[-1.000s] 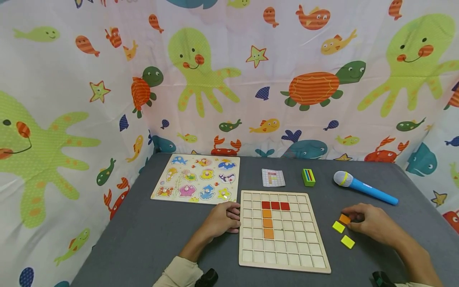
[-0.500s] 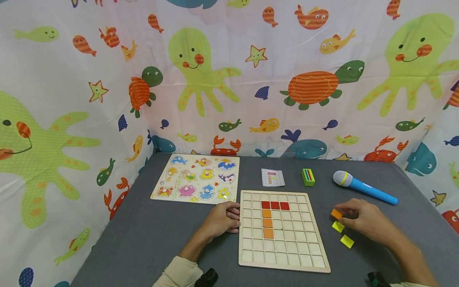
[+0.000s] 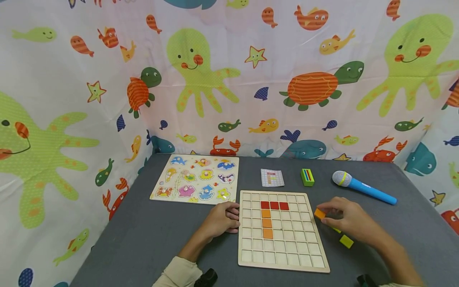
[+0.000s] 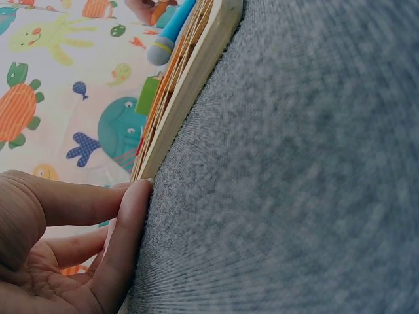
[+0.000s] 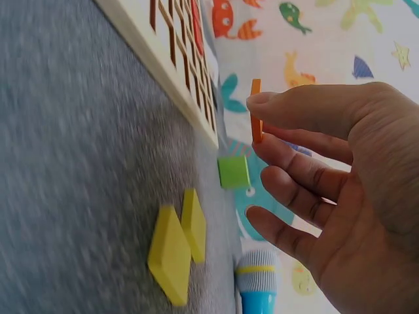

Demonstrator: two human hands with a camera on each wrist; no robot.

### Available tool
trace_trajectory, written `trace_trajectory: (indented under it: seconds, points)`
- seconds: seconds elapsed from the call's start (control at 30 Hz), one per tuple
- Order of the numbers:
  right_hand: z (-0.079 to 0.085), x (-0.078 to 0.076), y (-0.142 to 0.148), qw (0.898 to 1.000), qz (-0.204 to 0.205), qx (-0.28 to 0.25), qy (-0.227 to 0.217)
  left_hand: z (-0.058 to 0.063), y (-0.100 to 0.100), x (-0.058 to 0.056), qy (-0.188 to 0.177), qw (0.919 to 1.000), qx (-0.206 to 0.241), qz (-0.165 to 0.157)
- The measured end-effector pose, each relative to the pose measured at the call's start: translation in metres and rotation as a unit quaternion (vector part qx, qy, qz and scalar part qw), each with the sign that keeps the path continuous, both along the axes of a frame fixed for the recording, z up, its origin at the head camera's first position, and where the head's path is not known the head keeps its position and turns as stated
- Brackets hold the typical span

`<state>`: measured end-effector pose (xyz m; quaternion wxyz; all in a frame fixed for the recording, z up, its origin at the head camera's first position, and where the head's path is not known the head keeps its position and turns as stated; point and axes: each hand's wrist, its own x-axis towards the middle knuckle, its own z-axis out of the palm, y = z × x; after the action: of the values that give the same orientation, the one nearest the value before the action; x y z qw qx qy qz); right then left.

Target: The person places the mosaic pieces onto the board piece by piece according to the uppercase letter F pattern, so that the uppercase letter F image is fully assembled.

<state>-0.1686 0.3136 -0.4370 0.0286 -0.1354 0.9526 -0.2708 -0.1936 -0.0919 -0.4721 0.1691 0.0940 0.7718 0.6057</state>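
My right hand (image 3: 353, 219) pinches an orange square tile (image 3: 320, 214) between thumb and fingertips, just off the right edge of the wooden grid board (image 3: 283, 268). In the right wrist view the tile (image 5: 256, 111) is held edge-on, raised off the grey table. Three red tiles (image 3: 274, 205) lie in a row on the board, with a column of orange tiles (image 3: 267, 223) below the leftmost. At the board's left edge, my left hand (image 3: 218, 221) holds the rim with thumb and fingers (image 4: 131, 216). Two yellow tiles (image 3: 346, 241) lie under and beside my right hand, one partly hidden.
Behind the board lie a small printed grid card (image 3: 272, 178) and a green block with coloured stripes (image 3: 307, 177). A blue toy microphone (image 3: 369, 191) is at the back right. A sea-animal puzzle board (image 3: 195, 177) lies at the back left. A printed curtain (image 3: 222, 79) surrounds the table.
My right hand has lifted the orange tile from beside the yellow tiles and carried it left to the board's right edge. My left hand has stayed in place.
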Motion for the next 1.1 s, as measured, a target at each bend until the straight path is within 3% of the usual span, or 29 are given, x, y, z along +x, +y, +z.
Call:
trace_trajectory:
  seconds: [0.8, 1.1]
  points:
    - [-0.006, 0.009, -0.058, 0.995, 0.075, -0.052, -0.046, 0.002, -0.001, 0.0, -0.007, 1.0, -0.004, -0.001]
    - [-0.011, 0.01, -0.067, 0.993, 0.104, -0.048, -0.011, 0.001, -0.002, 0.0, -0.007, 1.0, -0.005, -0.001]
